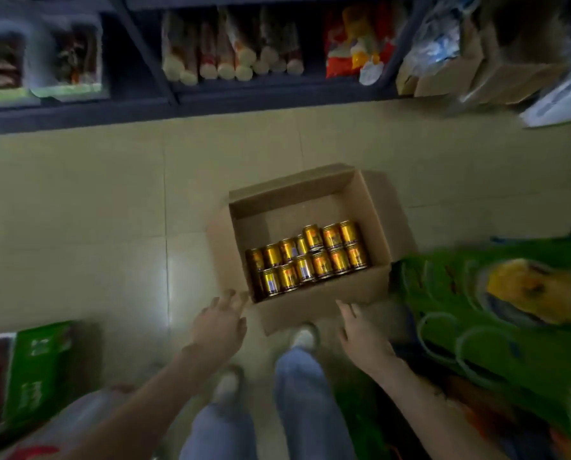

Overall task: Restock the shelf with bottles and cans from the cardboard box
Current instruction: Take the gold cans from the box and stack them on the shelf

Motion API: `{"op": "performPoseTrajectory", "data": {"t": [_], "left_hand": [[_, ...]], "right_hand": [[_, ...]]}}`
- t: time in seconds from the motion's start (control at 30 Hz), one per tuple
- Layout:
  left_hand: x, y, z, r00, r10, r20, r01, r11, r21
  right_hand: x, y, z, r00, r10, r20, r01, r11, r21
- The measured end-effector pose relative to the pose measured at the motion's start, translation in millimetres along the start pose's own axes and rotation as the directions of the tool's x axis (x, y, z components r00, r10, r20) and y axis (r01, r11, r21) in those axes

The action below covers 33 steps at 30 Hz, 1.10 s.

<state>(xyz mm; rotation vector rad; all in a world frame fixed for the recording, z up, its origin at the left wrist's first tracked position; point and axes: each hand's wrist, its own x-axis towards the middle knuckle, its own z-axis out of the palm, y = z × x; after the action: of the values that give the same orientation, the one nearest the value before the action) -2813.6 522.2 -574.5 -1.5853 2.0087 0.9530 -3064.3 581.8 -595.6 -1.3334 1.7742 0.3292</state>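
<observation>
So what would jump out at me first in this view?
The open cardboard box in the middle of the tiled floor, with shiny gold cans packed in its near right part. Just below it, the left hand and right hand reach open toward its near edge.

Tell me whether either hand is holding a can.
No: the left hand and right hand are both open and empty beside the cardboard box, and the gold cans sit inside it.

Glossy gold metal cans (305,258) sit in a matt brown cardboard box (314,308) on a smooth, shiny tiled floor (111,210), beside glossy green plastic packaging (460,313).
</observation>
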Motion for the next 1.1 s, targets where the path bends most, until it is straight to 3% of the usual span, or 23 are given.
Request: {"op": "performPoseTrajectory", "data": {"t": [0.17, 0.4, 0.57, 0.7, 0.83, 0.97, 1.1], "left_hand": [[123.3, -13.7, 79.6, 0.998, -0.041, 0.048, 0.043, 0.998, -0.053], [243.0, -45.1, 179.5, 0.999, -0.002, 0.041, -0.003, 0.993, 0.119], [279.5, -58.1, 208.2, 1.0, -0.011, 0.008, 0.01, 0.985, 0.17], [290.6, -53.8, 216.0, 1.0, 0.009, 0.025, -0.014, 0.98, 0.199], [302.1, -48.3, 216.4, 0.999, 0.008, 0.052, -0.018, 0.981, 0.191], [316.2, -46.2, 216.1, 0.998, -0.004, 0.06, -0.007, 0.983, 0.181], [337.6, -30.9, 227.1, 0.996, 0.047, 0.07, -0.059, 0.984, 0.17]], "right_hand": [[137.9, 15.3, 44.9, 0.997, -0.076, 0.016, 0.076, 0.997, -0.013], [309.0, 28.3, 120.5, 0.983, -0.185, 0.009, 0.182, 0.956, -0.23], [360.3, 32.2, 156.4, 0.939, -0.263, 0.22, 0.336, 0.834, -0.437], [375.2, 30.5, 161.1, 0.924, -0.264, 0.278, 0.377, 0.755, -0.537], [385.4, 30.1, 159.1, 0.913, -0.315, 0.26, 0.408, 0.703, -0.582], [393.0, 31.5, 149.3, 0.921, -0.335, 0.199, 0.389, 0.772, -0.502], [403.6, 44.0, 126.3, 0.945, -0.32, -0.061, 0.264, 0.862, -0.432]]}}
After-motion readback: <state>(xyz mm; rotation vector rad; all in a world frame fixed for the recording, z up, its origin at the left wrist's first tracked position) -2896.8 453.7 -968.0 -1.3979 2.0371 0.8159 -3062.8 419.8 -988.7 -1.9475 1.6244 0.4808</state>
